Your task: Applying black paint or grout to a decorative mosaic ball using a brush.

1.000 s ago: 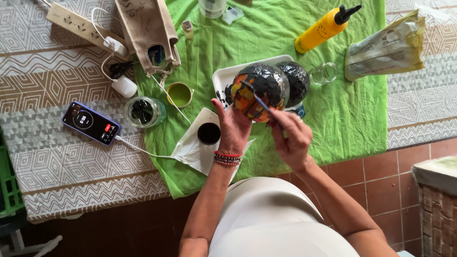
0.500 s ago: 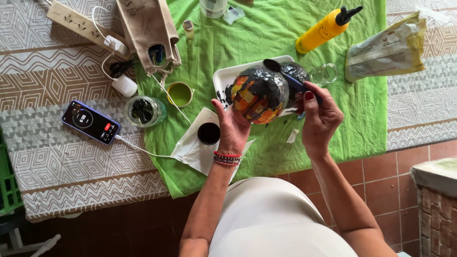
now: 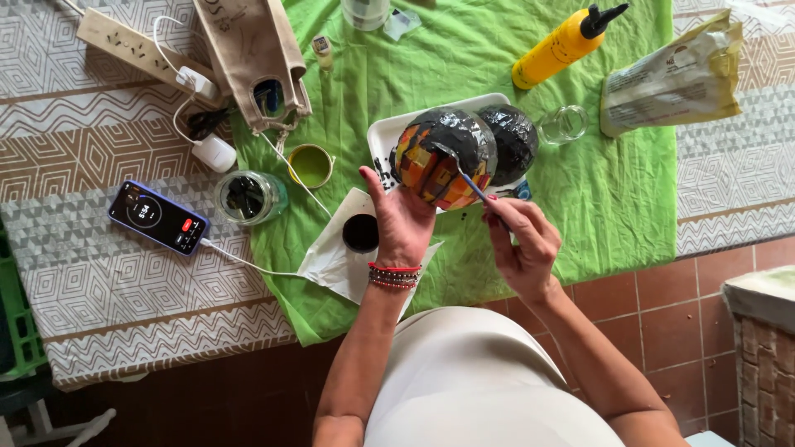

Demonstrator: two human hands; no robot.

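Looking down from the head camera, we see the left hand (image 3: 403,222) cupped under a round ball (image 3: 445,157), fingers spread and curved against its side to hold it up just above a white tray (image 3: 383,132). The ball is partly black, partly covered in orange, red and yellow patches. The right hand (image 3: 520,240) has its fingers pinched closed around a thin brush (image 3: 469,180), whose tip touches the ball's upper black part. A second black ball (image 3: 512,141) sits just behind, in the tray.

Everything rests on a green cloth (image 3: 621,207) over a patterned table. Near the left wrist lies a white paper (image 3: 331,261) carrying a small dark pot (image 3: 360,233). Further left stand a glass jar (image 3: 248,197), a green lid (image 3: 310,165) and a phone (image 3: 157,217); a yellow bottle (image 3: 563,43) lies well apart.
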